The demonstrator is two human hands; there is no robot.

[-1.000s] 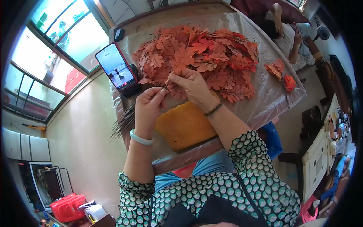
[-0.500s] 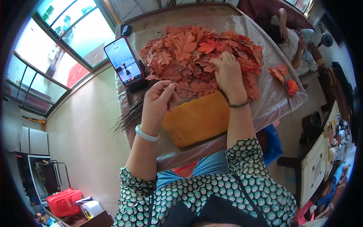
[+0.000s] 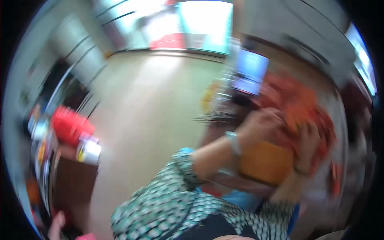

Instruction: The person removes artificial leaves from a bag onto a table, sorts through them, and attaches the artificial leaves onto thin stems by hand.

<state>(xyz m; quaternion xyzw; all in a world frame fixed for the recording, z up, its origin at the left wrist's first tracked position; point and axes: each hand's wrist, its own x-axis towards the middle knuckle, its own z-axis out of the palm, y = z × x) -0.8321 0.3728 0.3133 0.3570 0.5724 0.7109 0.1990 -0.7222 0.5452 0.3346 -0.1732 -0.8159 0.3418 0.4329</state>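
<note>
The whole view is smeared by motion. My left hand [image 3: 262,125], a pale bangle on its wrist, is over the near left edge of a heap of orange-red artificial leaves [image 3: 294,94]. Its fingers look curled, but what they hold, if anything, is lost in the blur. My right hand [image 3: 309,140], with a dark bracelet, reaches onto the heap's right part; its fingers are too blurred to read. An orange-brown slab [image 3: 266,162] lies on the table between my forearms. Thin dark stems [image 3: 218,117] stick out past the table's left edge.
A lit phone [image 3: 251,72] stands upright at the table's left side, beyond my left hand. More orange-red leaves [image 3: 335,178] lie to the right. Across the floor, a red case [image 3: 72,125] sits by a brown box [image 3: 74,176]. Bright glass doors [image 3: 204,26] are at the back.
My view has swung left, so the table and both hands now appear farther right and blurred. Before, my left fingers were pinched near a leaf stem and my right hand was over the leaf heap.
</note>
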